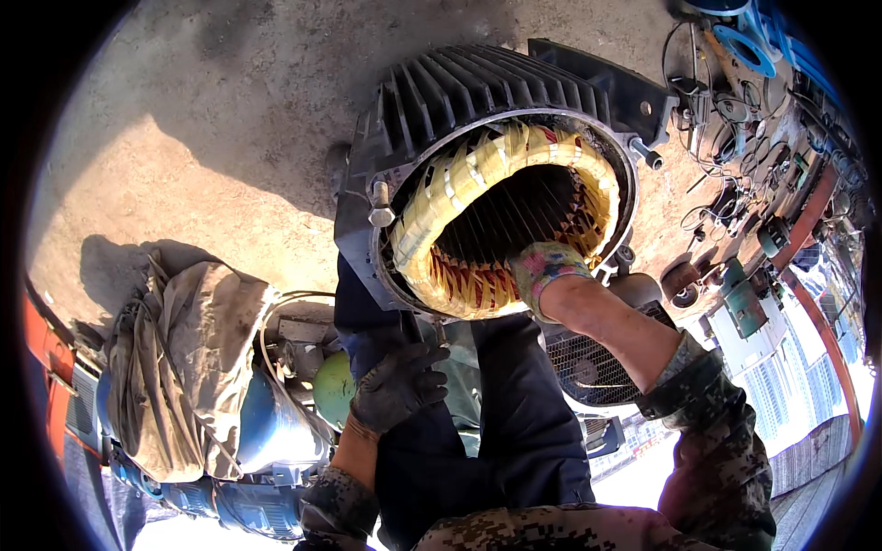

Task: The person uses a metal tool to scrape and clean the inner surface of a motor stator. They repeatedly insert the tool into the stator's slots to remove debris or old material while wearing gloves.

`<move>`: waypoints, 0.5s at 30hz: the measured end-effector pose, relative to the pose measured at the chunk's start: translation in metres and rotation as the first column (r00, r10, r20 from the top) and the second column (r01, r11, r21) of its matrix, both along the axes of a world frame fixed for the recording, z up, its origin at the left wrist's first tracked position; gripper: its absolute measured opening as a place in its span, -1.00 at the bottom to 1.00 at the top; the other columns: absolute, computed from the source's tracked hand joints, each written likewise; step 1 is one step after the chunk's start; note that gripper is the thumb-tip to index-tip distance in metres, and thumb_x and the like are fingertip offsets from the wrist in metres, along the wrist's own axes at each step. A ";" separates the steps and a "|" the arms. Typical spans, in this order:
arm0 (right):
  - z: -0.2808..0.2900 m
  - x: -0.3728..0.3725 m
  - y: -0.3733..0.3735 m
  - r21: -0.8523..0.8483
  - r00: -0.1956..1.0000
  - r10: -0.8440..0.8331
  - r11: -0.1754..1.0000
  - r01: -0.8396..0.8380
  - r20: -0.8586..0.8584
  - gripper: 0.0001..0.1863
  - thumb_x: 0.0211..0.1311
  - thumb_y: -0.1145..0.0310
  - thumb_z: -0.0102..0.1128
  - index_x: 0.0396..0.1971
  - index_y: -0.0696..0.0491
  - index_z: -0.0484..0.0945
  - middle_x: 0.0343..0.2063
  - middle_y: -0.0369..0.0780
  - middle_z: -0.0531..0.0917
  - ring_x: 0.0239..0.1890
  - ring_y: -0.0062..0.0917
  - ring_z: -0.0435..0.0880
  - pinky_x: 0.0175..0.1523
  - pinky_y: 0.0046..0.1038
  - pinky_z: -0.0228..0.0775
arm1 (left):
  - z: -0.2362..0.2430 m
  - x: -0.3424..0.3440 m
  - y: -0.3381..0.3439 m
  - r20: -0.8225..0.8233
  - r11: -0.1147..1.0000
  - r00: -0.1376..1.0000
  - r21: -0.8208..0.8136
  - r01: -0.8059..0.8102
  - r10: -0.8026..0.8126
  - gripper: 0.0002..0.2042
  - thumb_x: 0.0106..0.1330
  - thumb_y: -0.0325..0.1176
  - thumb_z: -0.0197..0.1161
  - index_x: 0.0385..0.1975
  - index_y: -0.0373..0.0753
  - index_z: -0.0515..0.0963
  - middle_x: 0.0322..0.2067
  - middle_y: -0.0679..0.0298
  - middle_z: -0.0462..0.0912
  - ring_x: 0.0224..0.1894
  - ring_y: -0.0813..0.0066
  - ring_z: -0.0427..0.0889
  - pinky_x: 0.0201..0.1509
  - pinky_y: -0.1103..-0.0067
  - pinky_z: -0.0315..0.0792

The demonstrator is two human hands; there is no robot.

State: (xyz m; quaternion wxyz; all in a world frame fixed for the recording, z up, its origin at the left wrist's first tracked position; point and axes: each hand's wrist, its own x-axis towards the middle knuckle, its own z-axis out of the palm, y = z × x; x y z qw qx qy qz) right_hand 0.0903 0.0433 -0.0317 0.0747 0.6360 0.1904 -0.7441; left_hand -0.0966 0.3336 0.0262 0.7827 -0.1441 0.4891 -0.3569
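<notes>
One right hand [546, 276] at stator winding [439, 209], grip hidden, can't tell | left hand [397, 387] half-curled, contents unclear | if we drag, cloth glove [557, 261] could snag

Site: a motor repair workshop or yard, sunlit and rough-floored. Evidence: an opened motor [478, 84] with black fins and yellow-wrapped windings [461, 174], blue motors [262, 508] at lower left, a stained canvas cover [193, 340], tangled cables [726, 204] and a green machine part [742, 308] on the dusty ground [239, 83].
</notes>
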 end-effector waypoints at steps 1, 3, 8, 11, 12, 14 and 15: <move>-0.008 -0.004 -0.004 -0.015 1.000 -0.016 1.000 0.016 0.001 -0.57 0.45 0.06 -0.03 0.13 -0.07 0.64 0.08 -0.17 0.71 0.09 -0.28 0.71 0.18 -0.28 0.51 | -0.003 0.011 -0.005 0.004 1.000 1.000 -0.014 0.001 -0.001 -0.41 0.55 0.02 0.01 0.40 -0.28 0.30 0.38 -0.13 0.31 0.28 0.00 0.49 0.35 0.09 0.38; -0.023 -0.015 -0.024 -0.096 0.998 -0.058 0.994 0.061 0.028 -0.56 0.46 0.08 -0.06 0.15 -0.07 0.62 0.13 -0.19 0.68 0.11 -0.27 0.69 0.21 -0.25 0.49 | -0.011 0.023 -0.011 0.014 0.995 1.000 -0.101 0.016 -0.014 -0.41 0.55 0.02 0.01 0.40 -0.27 0.29 0.36 -0.13 0.33 0.27 0.00 0.50 0.35 0.08 0.39; -0.026 0.000 -0.005 -0.073 0.994 -0.096 0.993 0.092 -0.048 -0.55 0.43 0.06 0.00 0.14 -0.07 0.65 0.12 -0.10 0.67 0.18 -0.19 0.65 0.28 -0.21 0.45 | -0.007 0.013 0.000 -0.001 0.989 0.993 -0.087 -0.122 0.122 -0.38 0.54 0.04 0.00 0.39 -0.34 0.28 0.31 -0.15 0.39 0.27 -0.03 0.51 0.35 0.09 0.39; -0.030 0.004 -0.004 -0.102 0.991 -0.133 0.986 0.134 0.020 -0.55 0.39 0.03 0.06 0.12 -0.07 0.66 0.10 -0.09 0.69 0.14 -0.19 0.68 0.23 -0.20 0.50 | -0.014 0.016 -0.004 0.150 0.997 0.989 -0.073 0.027 -0.016 -0.39 0.53 0.05 0.00 0.36 -0.33 0.31 0.31 -0.15 0.39 0.26 -0.02 0.52 0.34 0.07 0.40; -0.033 0.005 -0.002 -0.109 0.988 -0.149 0.982 0.153 0.045 -0.55 0.38 0.02 0.08 0.12 -0.07 0.66 0.09 -0.09 0.69 0.13 -0.19 0.69 0.21 -0.20 0.51 | -0.013 0.021 -0.003 0.092 0.994 0.995 -0.105 -0.032 0.041 -0.39 0.53 0.06 0.00 0.35 -0.34 0.32 0.31 -0.15 0.39 0.26 -0.02 0.52 0.34 0.07 0.40; -0.037 0.003 -0.001 -0.109 0.982 -0.173 0.977 0.181 0.080 -0.54 0.36 0.01 0.12 0.10 -0.07 0.67 0.07 -0.09 0.70 0.10 -0.19 0.70 0.18 -0.20 0.54 | -0.004 0.024 -0.005 -0.011 0.986 0.994 -0.124 -0.108 0.107 -0.39 0.52 0.06 0.01 0.33 -0.34 0.33 0.31 -0.15 0.39 0.25 -0.03 0.52 0.34 0.07 0.40; -0.038 0.002 -0.001 -0.066 0.974 -0.193 0.977 0.202 0.121 -0.56 0.36 0.01 0.12 0.06 -0.05 0.70 0.04 -0.10 0.71 0.08 -0.20 0.71 0.17 -0.23 0.54 | -0.006 0.025 -0.006 -0.039 0.985 0.993 -0.123 -0.120 0.116 -0.39 0.52 0.06 0.01 0.33 -0.34 0.34 0.30 -0.15 0.39 0.25 -0.03 0.53 0.34 0.07 0.40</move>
